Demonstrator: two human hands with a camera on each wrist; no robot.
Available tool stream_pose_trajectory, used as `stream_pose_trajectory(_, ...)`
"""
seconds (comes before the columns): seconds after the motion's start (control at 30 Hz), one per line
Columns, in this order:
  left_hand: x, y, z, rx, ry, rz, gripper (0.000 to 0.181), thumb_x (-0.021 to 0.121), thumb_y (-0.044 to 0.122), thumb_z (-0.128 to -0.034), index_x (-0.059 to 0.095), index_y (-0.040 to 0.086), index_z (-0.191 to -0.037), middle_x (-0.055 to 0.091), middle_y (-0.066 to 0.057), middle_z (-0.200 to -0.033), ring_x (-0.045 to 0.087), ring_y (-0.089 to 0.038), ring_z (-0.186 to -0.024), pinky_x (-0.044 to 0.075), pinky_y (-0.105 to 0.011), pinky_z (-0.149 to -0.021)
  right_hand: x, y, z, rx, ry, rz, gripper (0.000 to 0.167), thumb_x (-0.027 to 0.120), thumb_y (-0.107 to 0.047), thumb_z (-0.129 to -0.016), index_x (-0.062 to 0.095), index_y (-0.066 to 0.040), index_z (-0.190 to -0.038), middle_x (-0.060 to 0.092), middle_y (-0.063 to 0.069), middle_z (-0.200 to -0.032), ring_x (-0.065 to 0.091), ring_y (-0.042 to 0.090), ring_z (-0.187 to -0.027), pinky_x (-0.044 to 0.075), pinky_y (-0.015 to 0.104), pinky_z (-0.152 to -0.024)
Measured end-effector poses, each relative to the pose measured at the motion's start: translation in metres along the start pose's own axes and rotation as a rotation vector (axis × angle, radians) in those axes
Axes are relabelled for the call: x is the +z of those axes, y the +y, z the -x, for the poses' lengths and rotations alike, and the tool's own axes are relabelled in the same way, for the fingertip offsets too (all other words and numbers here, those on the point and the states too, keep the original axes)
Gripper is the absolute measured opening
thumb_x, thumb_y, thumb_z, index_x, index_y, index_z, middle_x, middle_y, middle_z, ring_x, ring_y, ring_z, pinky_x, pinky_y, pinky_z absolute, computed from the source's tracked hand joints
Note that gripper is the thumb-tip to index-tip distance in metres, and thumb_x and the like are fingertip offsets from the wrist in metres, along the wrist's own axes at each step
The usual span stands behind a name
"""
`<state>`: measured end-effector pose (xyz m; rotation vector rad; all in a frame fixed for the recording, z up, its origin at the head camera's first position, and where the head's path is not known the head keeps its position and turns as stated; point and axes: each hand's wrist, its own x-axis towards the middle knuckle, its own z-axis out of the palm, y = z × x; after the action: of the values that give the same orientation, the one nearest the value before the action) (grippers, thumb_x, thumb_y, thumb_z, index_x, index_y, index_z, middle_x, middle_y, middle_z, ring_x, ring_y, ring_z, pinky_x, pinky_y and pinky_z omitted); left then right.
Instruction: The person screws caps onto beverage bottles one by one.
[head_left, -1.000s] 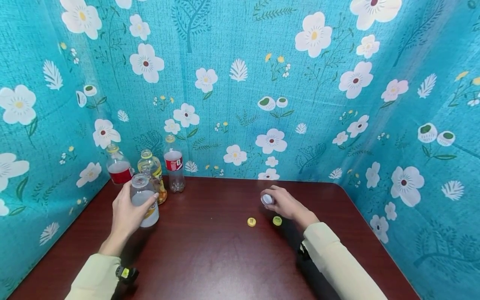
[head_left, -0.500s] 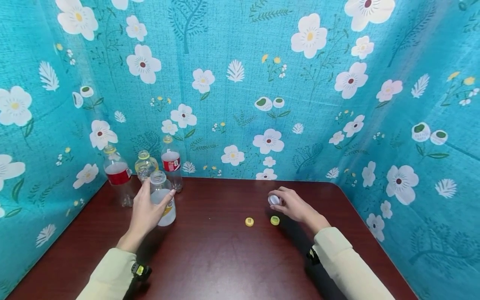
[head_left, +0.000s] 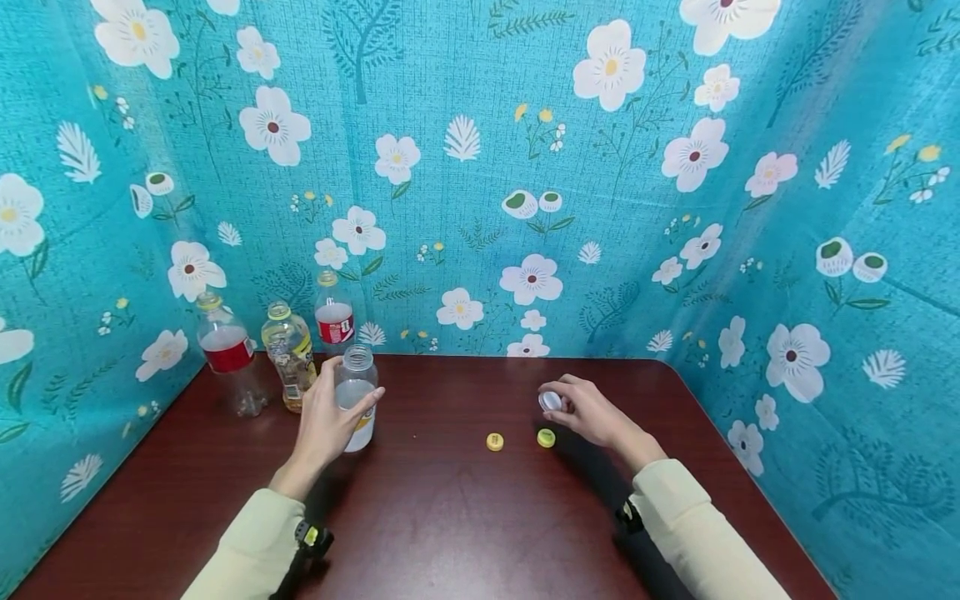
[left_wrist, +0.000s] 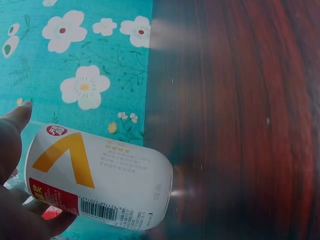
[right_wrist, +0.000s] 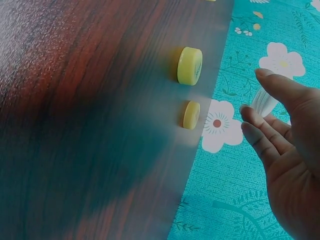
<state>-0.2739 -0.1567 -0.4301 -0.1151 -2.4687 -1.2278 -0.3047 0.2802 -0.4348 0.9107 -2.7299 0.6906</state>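
Note:
My left hand (head_left: pixel 322 429) grips a clear, wide-mouthed plastic bottle (head_left: pixel 356 393), upright and with no cap on its neck. Its white label (left_wrist: pixel 107 175) with an orange mark and a barcode shows in the left wrist view. On the right side, my right hand (head_left: pixel 600 417) pinches a white bottle cap (head_left: pixel 551 402) between thumb and fingers, above the table. Two loose caps lie near that hand: a yellow cap (head_left: pixel 495 442) and a yellow-green cap (head_left: pixel 546 437). Fingers partly hide the white cap in the right wrist view.
Behind the left hand stand a red-labelled bottle (head_left: pixel 228 354), a yellow-labelled bottle (head_left: pixel 291 354) and another red-labelled bottle (head_left: pixel 334 321), partly hidden. Yellow rings show at their necks. A flowered blue curtain (head_left: pixel 465 225) hangs around the dark wooden table (head_left: pixel 450 517).
The left hand has carried the clear bottle rightward, away from the yellow-labelled bottle and in front of the rear red-labelled one. The right hand, still pinching the white cap, has shifted slightly.

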Motion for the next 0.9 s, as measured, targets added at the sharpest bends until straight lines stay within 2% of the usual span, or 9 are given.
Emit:
stream_pose_trajectory(0.27, 0.017, 0.008, -0.003, 0.043, 0.007, 0.04, 0.079, 0.082, 0.041, -0.0874, 0.042, 0.014, -0.151, 0.059, -0.019, -0.134, 0.058, -0.039, -0.119, 0.052, -0.06, -0.093, -0.001, -0.001, 0.002, 0.033, 0.002, -0.015, 0.038, 0.081, -0.016, -0.09, 0.069, -0.011, -0.126, 0.063, 0.002, -0.103, 0.058, 0.017, -0.081, 0.052, 0.025, -0.067)
stream_pose_trajectory(0.57, 0.032, 0.014, -0.004, 0.1, -0.002, 0.063, 0.077, 0.084, 0.037, -0.0862, 0.046, 0.015, -0.149, 0.062, -0.018, -0.131, 0.06, -0.037, -0.116, 0.052, -0.058, -0.093, 0.0, -0.005, 0.005, 0.042, 0.005, -0.042, 0.039, 0.079, -0.018, -0.091, 0.068, -0.011, -0.128, 0.063, 0.002, -0.104, 0.059, 0.015, -0.083, 0.053, 0.026, -0.069)
stream_pose_trajectory(0.7, 0.037, 0.016, -0.004, 0.103, -0.017, 0.083, 0.08, 0.084, 0.037, -0.0859, 0.043, 0.013, -0.149, 0.062, -0.017, -0.131, 0.061, -0.036, -0.114, 0.053, -0.056, -0.09, -0.003, -0.007, 0.005, 0.047, 0.007, -0.047, 0.038, 0.08, -0.017, -0.091, 0.068, -0.012, -0.127, 0.063, 0.001, -0.103, 0.059, 0.015, -0.083, 0.054, 0.027, -0.071)
stream_pose_trajectory(0.9, 0.041, 0.023, -0.005, 0.078, -0.066, 0.093, 0.077, 0.085, 0.037, -0.0854, 0.044, 0.013, -0.146, 0.062, -0.017, -0.134, 0.061, -0.033, -0.113, 0.055, -0.054, -0.09, -0.008, -0.009, 0.004, 0.036, 0.044, -0.054, 0.04, 0.082, -0.012, -0.088, 0.068, -0.01, -0.126, 0.063, 0.001, -0.106, 0.058, 0.015, -0.084, 0.056, 0.032, -0.071)
